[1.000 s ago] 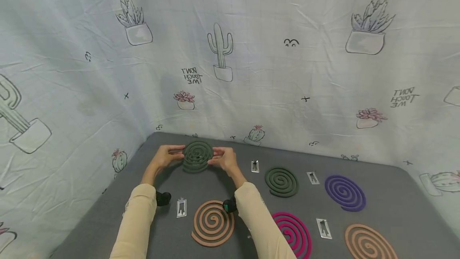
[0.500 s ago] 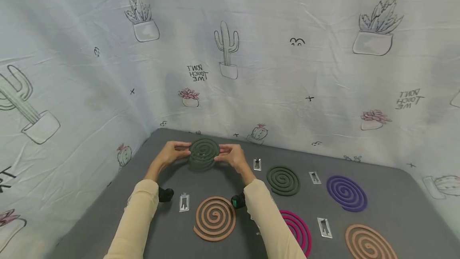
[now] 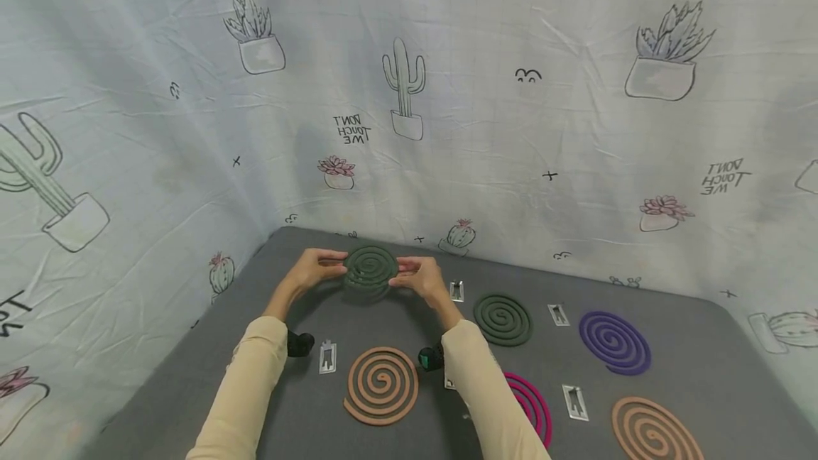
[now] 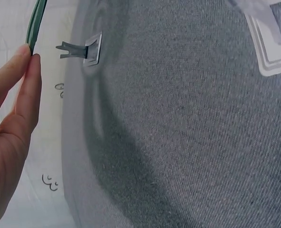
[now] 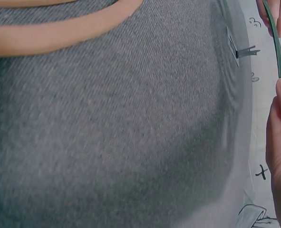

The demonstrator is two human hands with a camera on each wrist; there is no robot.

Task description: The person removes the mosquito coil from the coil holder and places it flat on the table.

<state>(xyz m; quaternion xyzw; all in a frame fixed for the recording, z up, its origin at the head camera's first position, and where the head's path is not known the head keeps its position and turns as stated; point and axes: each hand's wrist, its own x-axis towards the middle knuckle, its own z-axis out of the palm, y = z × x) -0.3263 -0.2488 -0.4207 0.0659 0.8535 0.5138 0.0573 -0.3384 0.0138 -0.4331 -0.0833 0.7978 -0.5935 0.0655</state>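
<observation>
A dark green mosquito coil (image 3: pixel 371 266) hangs above the far left of the table between both hands. My left hand (image 3: pixel 312 268) pinches its left rim between thumb and fingers. At the opposite rim my right hand (image 3: pixel 422 279) does the same. Seen edge-on in the left wrist view, the coil (image 4: pixel 35 23) looks layered; whether it is one coil or two I cannot tell. Below it, a small metal coil stand (image 4: pixel 92 50) lies on the table with its forked tab bent up. The right wrist view also has a stand (image 5: pixel 234 50) under the coil (image 5: pixel 278 42).
On the grey table (image 3: pixel 211 353) lie an orange coil (image 3: pixel 382 385), another green coil (image 3: pixel 503 320), a purple coil (image 3: pixel 615 343), a pink coil (image 3: pixel 533 407) partly behind the right sleeve, and a second orange coil (image 3: pixel 655 428). Metal stands (image 3: pixel 328 358) lie among them. Printed curtains (image 3: pixel 473 155) border the table.
Both hands have shifted slightly right with the green coil in their grip. The coil's lower part, which showed below the disc earlier, now sits closer to it.
</observation>
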